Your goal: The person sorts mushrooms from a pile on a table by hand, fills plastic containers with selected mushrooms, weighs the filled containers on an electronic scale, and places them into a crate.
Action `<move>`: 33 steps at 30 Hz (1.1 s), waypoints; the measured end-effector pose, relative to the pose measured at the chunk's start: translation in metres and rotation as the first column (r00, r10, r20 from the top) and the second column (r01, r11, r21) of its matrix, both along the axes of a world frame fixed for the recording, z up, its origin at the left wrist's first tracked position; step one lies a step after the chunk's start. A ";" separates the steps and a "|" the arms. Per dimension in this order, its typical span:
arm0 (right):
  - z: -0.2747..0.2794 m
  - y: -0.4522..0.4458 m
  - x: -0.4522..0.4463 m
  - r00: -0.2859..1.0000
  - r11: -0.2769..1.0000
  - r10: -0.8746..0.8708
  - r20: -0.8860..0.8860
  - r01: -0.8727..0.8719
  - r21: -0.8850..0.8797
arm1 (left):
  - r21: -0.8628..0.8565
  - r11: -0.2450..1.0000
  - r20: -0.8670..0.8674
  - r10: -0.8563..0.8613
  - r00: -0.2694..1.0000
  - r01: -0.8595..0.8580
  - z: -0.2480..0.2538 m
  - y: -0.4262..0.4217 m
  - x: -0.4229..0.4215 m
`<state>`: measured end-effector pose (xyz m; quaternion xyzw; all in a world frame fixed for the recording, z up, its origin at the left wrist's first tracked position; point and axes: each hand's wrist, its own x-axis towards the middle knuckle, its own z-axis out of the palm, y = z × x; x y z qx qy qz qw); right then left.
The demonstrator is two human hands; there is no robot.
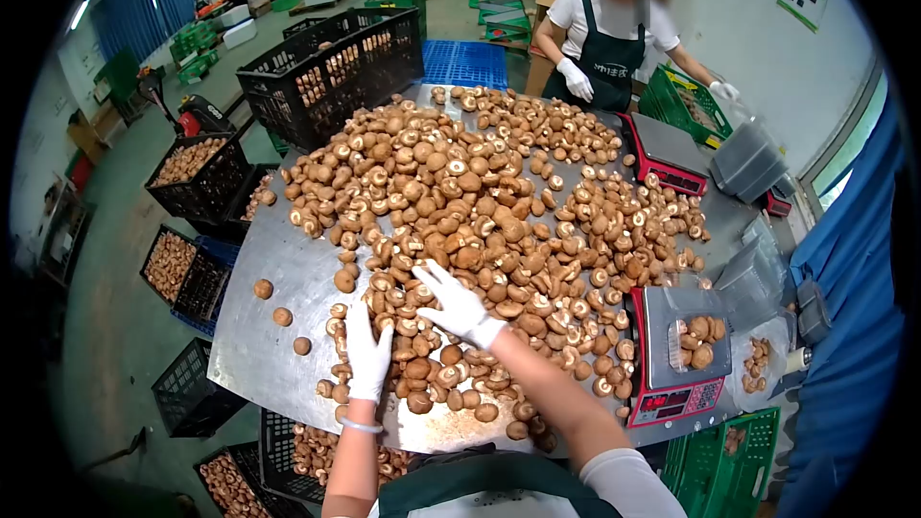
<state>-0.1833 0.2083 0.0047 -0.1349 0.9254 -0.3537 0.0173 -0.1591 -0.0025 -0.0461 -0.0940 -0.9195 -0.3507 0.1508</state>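
Note:
A large heap of brown mushrooms [460,201] covers much of the metal table [259,355]. My left hand [367,350], in a white glove, lies at the heap's near left edge with thumb and fingers apart. To its right my right hand [453,302], also gloved in white, rests on the mushrooms with its fingers spread, pointing up and left. Neither hand is closed round a mushroom. On the near red scale [683,393], right of my arms, a clear plastic tray [679,350] holds several mushrooms.
Across the table stands a co-worker [600,48] in an apron and white gloves, beside another scale [672,149] and a green crate [676,105]. A black crate [331,67] stands at the far left edge. Stacked clear trays [748,278] line the right side; mushroom crates [187,168] stand left.

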 end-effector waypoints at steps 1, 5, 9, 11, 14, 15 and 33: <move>-0.022 -0.012 -0.016 0.997 0.998 0.035 -0.070 -0.031 0.062 | -0.009 1.000 -0.010 0.004 1.000 -0.004 0.000 0.004 -0.007; -0.055 -0.029 -0.017 0.974 0.850 0.150 -0.171 -0.038 0.526 | -0.013 0.992 -0.019 -0.124 0.992 0.124 -0.005 0.009 -0.007; -0.054 -0.009 0.011 0.938 0.907 0.220 -0.267 -0.096 0.410 | -0.192 0.935 0.061 -0.293 0.954 0.299 0.017 0.000 0.024; -0.038 -0.001 0.032 0.936 0.870 0.283 -0.209 -0.159 0.466 | -0.095 0.916 0.098 -0.380 0.920 0.389 0.024 -0.007 0.033; -0.045 0.005 0.056 0.923 0.866 0.298 -0.245 -0.153 0.477 | 0.058 0.930 0.101 -0.367 0.925 0.363 0.034 -0.015 0.021; -0.046 0.005 0.062 0.929 0.874 0.286 -0.236 -0.152 0.461 | 0.161 0.936 0.113 -0.332 0.937 0.312 0.034 -0.017 0.012; -0.051 -0.003 0.070 0.953 0.877 0.209 -0.219 -0.083 0.474 | 0.645 0.737 0.138 -0.373 0.917 0.202 0.027 0.004 -0.058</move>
